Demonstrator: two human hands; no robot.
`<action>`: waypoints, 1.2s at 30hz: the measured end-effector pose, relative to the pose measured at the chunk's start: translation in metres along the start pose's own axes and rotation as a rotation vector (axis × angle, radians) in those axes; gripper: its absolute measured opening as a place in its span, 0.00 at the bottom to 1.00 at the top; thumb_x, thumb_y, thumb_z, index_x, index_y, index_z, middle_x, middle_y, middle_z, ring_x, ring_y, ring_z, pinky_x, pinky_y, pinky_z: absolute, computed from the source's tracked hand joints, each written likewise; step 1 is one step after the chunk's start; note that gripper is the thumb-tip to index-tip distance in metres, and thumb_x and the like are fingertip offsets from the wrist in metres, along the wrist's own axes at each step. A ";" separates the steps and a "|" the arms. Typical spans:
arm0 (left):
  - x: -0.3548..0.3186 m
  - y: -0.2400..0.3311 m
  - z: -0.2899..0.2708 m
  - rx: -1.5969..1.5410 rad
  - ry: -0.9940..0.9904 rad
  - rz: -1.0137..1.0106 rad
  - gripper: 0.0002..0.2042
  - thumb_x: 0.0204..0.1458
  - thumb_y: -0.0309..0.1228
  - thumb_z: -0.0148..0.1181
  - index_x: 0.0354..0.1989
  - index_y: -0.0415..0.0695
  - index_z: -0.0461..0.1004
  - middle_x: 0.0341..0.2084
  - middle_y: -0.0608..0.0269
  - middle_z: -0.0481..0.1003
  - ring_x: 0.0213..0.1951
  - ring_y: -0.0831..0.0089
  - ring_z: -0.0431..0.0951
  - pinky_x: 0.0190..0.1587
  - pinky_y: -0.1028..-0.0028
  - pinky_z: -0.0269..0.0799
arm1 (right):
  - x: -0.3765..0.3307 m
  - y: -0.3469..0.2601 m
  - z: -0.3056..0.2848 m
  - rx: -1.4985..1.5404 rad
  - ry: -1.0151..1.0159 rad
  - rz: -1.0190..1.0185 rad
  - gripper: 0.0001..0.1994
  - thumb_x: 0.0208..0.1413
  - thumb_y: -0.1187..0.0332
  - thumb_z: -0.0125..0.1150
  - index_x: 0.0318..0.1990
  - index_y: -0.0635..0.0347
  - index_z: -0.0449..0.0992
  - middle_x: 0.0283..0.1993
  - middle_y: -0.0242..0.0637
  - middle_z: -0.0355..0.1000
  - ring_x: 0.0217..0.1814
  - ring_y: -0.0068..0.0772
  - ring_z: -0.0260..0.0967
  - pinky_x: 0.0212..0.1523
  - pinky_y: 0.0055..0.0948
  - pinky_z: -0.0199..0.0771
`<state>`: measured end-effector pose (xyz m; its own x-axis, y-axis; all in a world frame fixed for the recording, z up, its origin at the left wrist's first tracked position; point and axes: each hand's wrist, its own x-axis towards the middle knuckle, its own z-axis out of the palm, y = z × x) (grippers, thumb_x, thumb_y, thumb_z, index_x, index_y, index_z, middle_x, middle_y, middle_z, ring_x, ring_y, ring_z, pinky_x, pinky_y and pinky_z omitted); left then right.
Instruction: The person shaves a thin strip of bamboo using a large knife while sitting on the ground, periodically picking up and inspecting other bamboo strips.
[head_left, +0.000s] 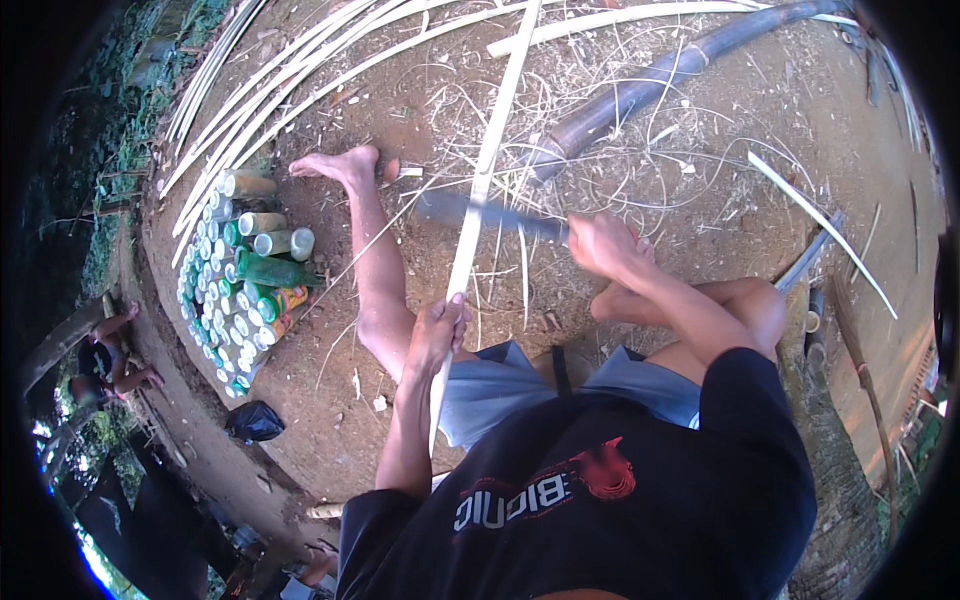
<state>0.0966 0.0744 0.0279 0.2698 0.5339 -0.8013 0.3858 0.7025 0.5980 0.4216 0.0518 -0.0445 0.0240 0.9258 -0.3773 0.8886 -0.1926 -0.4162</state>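
My left hand (440, 328) is closed around a long pale bamboo strip (503, 110). The strip slants up and away from my lap, past the top of the view. In my right hand (606, 246) is the handle of a machete (522, 222), its blade pointing left. That blade crosses the strip some way beyond my left hand and is smeared by motion; whether it cuts into the strip I cannot tell. My bare legs are spread on either side of the work.
Thin curled shavings (640, 190) litter the dirt around a dark bamboo pole (625, 108). More pale strips (300, 75) lie at the far left. Stacked bottles and cans (225, 290) stand beside my left leg, near a black plastic bag (255, 421). Another person (115, 365) is at the left edge.
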 end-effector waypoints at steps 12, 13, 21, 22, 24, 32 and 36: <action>-0.074 -0.031 -0.023 0.032 0.033 -0.076 0.19 0.65 0.40 0.47 0.26 0.39 0.69 0.11 0.71 0.61 0.11 0.81 0.59 0.14 0.79 0.56 | 0.000 0.001 -0.021 -0.101 -0.111 -0.231 0.08 0.57 0.65 0.55 0.33 0.58 0.75 0.17 0.33 0.69 0.17 0.31 0.68 0.17 0.31 0.69; -0.078 -0.038 -0.025 0.037 0.034 -0.085 0.19 0.65 0.40 0.47 0.26 0.39 0.69 0.11 0.72 0.61 0.11 0.81 0.59 0.14 0.79 0.56 | 0.002 0.009 -0.024 -0.234 -0.023 -0.262 0.07 0.55 0.65 0.55 0.32 0.57 0.76 0.17 0.33 0.69 0.17 0.31 0.68 0.17 0.30 0.69; -0.097 -0.056 -0.020 0.018 0.019 -0.172 0.18 0.64 0.42 0.48 0.27 0.41 0.70 0.12 0.72 0.62 0.13 0.83 0.58 0.15 0.80 0.55 | -0.033 0.013 -0.009 0.012 -0.182 -0.116 0.04 0.50 0.69 0.57 0.32 0.53 0.77 0.20 0.36 0.71 0.18 0.27 0.68 0.18 0.35 0.70; -0.094 -0.056 -0.022 0.002 0.009 -0.168 0.18 0.64 0.42 0.48 0.27 0.41 0.70 0.12 0.72 0.62 0.13 0.83 0.58 0.15 0.80 0.55 | -0.028 0.027 -0.006 -0.066 -0.132 -0.157 0.05 0.50 0.71 0.55 0.32 0.56 0.76 0.19 0.34 0.71 0.16 0.26 0.65 0.16 0.36 0.69; -0.098 -0.051 -0.011 0.034 0.024 -0.158 0.18 0.65 0.41 0.48 0.27 0.41 0.70 0.12 0.72 0.62 0.13 0.83 0.58 0.15 0.80 0.55 | -0.004 0.054 -0.019 0.065 -0.097 0.087 0.05 0.50 0.71 0.55 0.33 0.56 0.76 0.19 0.32 0.71 0.15 0.26 0.65 0.15 0.37 0.68; -0.106 -0.054 -0.017 -0.031 0.023 -0.170 0.18 0.65 0.41 0.48 0.27 0.41 0.69 0.12 0.73 0.60 0.12 0.83 0.58 0.14 0.80 0.54 | -0.032 0.003 -0.028 -0.188 -0.186 -0.139 0.08 0.55 0.66 0.52 0.36 0.56 0.76 0.23 0.40 0.74 0.21 0.38 0.73 0.20 0.38 0.73; -0.112 -0.052 -0.020 -0.027 0.012 -0.182 0.17 0.65 0.40 0.48 0.27 0.41 0.69 0.11 0.73 0.60 0.11 0.83 0.56 0.14 0.80 0.52 | 0.001 0.039 -0.015 0.085 -0.064 0.107 0.09 0.57 0.66 0.51 0.36 0.59 0.76 0.22 0.40 0.73 0.19 0.36 0.72 0.20 0.36 0.73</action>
<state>0.0288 -0.0129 0.0871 0.1867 0.4026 -0.8961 0.4034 0.8003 0.4436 0.4633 0.0506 -0.0485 0.0846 0.8765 -0.4739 0.8404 -0.3183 -0.4386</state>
